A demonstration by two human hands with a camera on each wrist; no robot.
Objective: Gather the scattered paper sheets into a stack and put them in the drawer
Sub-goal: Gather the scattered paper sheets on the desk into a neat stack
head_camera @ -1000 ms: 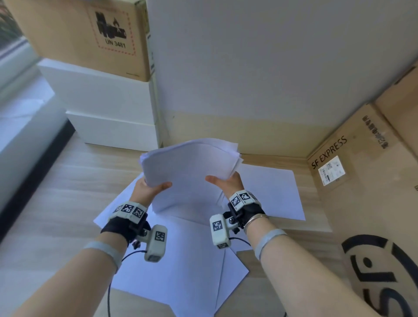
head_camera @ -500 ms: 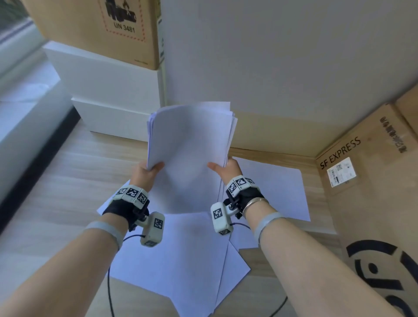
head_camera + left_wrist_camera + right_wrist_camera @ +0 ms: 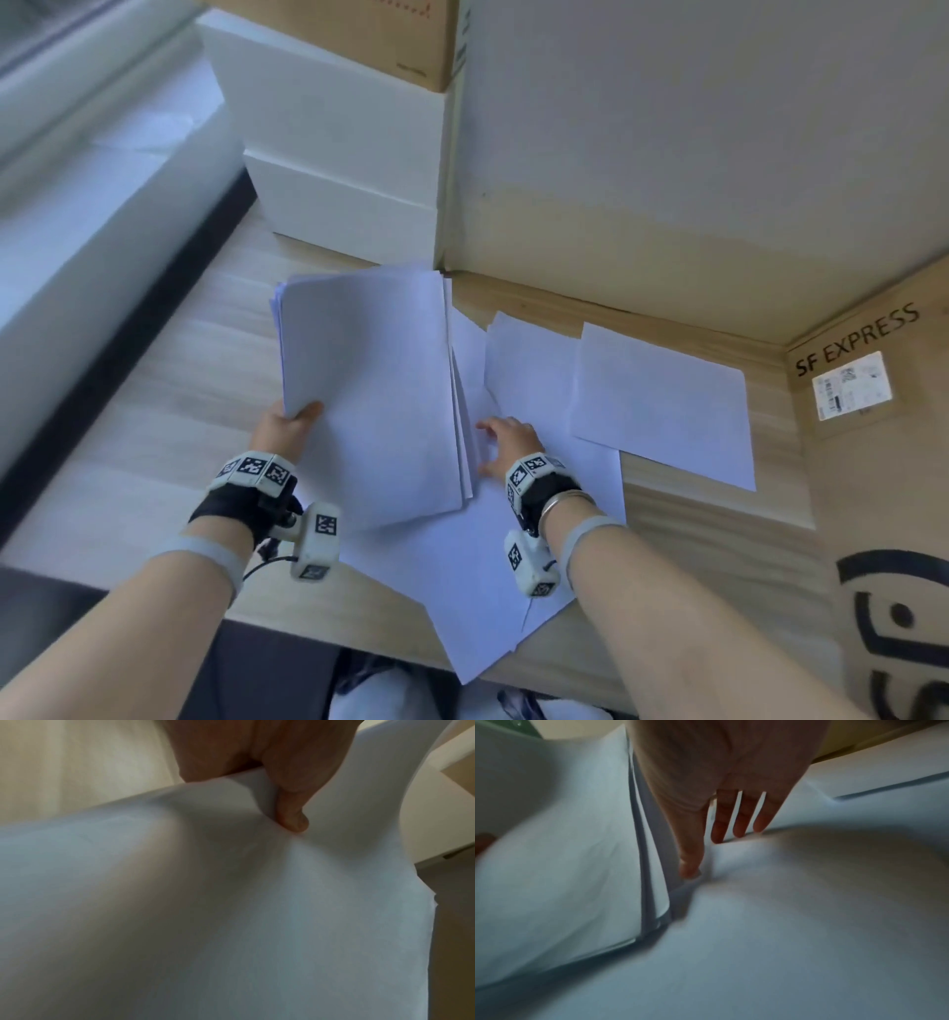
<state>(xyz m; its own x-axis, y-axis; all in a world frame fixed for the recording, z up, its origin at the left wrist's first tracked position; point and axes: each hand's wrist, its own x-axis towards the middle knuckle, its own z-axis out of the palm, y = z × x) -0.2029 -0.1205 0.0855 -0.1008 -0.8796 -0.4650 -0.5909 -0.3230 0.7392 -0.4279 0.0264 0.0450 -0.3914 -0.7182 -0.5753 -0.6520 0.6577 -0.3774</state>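
Note:
A stack of white paper sheets is tilted above the wooden table, its lower edge near loose sheets beneath. My left hand grips the stack's left edge, thumb on top; the left wrist view shows the thumb pressing into the paper stack. My right hand is beside the stack's right edge, fingers straight and spread; in the right wrist view its fingers touch a loose sheet on the table, next to the stack. More loose sheets lie right of it. No drawer is visible.
White boxes with a cardboard box on top stand at the back left. A grey wall panel rises behind. A large SF EXPRESS carton blocks the right side. One loose sheet overhangs the table's near edge.
The stack, held upright by both hands, has swung down and left. My right hand has let go of it and now reaches onto a loose sheet on the table.

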